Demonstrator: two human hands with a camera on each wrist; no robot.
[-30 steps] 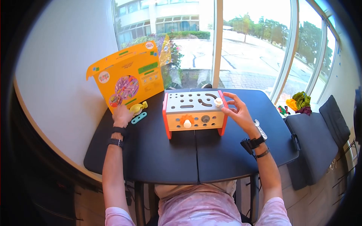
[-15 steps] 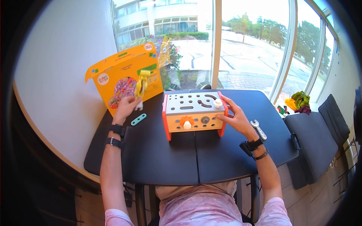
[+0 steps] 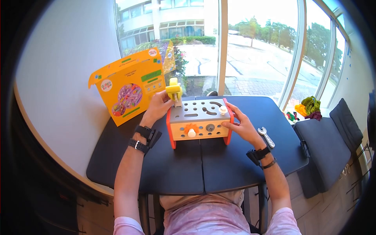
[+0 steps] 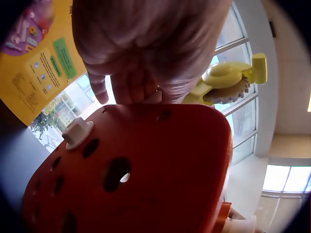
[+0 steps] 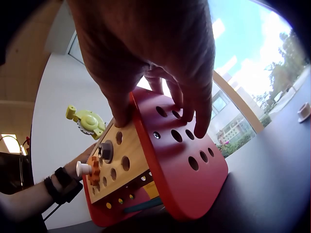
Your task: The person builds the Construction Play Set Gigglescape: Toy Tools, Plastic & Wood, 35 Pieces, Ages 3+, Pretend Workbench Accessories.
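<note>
The toy workbench (image 3: 198, 109) has a grey perforated top, wooden front and red end panels. Over its left end, my left hand (image 3: 159, 106) holds a yellow-green toy hand drill (image 3: 172, 89) upright by its lower part, the pale tip close over the top's left corner. A toothed wheel (image 4: 228, 93) shows on it in the left wrist view. My right hand (image 3: 243, 124) grips the bench's right end, thumb on the wooden front and fingers down the red panel (image 5: 182, 160). An orange gear (image 5: 94, 170) with a white peg and a grey bolt (image 5: 106, 150) sit on the front.
A yellow cardboard box (image 3: 135, 74) stands at the back left by the window. A white toy wrench (image 3: 266, 137) lies to the right. Under the bench shows a teal strip (image 5: 144, 206). Past the table's right edge is a dark chair (image 3: 333, 145) with bright cloths.
My left hand has picked the drill up from beside the box and carried it right to the bench. My right hand has closed on the bench's right end.
</note>
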